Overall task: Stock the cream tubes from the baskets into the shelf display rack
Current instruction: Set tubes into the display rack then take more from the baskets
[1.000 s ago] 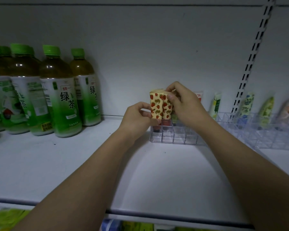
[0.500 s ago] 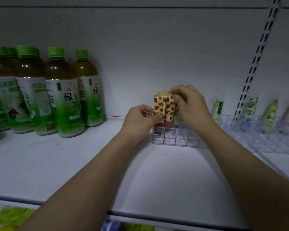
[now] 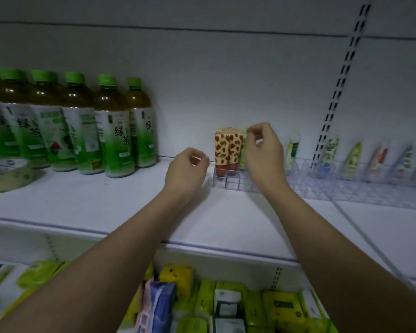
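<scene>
Right hand (image 3: 264,152) is pinching the top of a green tube (image 3: 243,152) in the clear rack (image 3: 228,182), right beside two strawberry tubes (image 3: 227,147). Left hand (image 3: 186,169) hovers loosely curled just left of the rack, holding nothing. Bump those neighbours and they'll probably tip.

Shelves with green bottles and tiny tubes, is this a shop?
Probably a shop. Identical green-capped tea bottles stand in rows on a white metal shelf, and patterned cream tubes fill a clear plastic rack.
</scene>
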A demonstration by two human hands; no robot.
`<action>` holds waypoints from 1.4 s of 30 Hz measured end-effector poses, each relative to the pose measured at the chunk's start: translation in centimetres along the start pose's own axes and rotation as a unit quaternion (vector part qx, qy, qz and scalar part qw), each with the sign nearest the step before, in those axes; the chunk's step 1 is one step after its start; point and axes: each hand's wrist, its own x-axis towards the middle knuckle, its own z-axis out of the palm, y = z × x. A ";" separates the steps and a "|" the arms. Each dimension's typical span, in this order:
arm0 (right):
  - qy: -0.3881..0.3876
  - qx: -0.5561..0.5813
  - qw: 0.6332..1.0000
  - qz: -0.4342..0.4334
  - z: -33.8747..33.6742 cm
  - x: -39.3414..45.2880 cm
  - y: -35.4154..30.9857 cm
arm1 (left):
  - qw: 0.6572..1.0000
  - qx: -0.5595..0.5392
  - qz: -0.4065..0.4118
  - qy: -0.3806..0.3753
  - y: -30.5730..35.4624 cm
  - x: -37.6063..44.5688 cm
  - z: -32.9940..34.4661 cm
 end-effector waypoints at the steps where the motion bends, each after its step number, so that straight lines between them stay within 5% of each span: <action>1: -0.025 -0.018 0.999 -0.007 -0.4 -1.1 -0.7 | 1.000 0.025 0.004 -0.005 0.3 -0.9 -0.7; 7: -0.249 -0.074 0.966 0.012 -4.6 -6.1 -5.9 | 0.976 0.191 0.004 -0.100 2.6 -6.0 -5.9; 17: -0.329 -0.072 0.941 -0.022 -8.1 -17.7 -9.4 | 0.983 0.147 0.019 -0.105 2.1 -19.0 -10.2; 24: -0.388 -0.027 0.889 0.242 -3.9 -35.3 2.1 | 0.948 0.162 -0.206 -0.180 -13.5 -32.3 -3.3; 31: -0.503 -0.182 0.730 0.425 -8.3 -50.6 13.7 | 0.858 0.195 -0.295 -0.372 -23.9 -40.2 1.3; 36: -0.551 -0.248 0.666 0.438 -8.0 -52.0 18.0 | 0.842 0.195 -0.307 -0.399 -26.9 -40.0 4.8; 42: -0.550 -0.284 0.651 0.439 -6.5 -53.5 23.7 | 0.820 0.218 -0.291 -0.442 -30.7 -39.9 10.8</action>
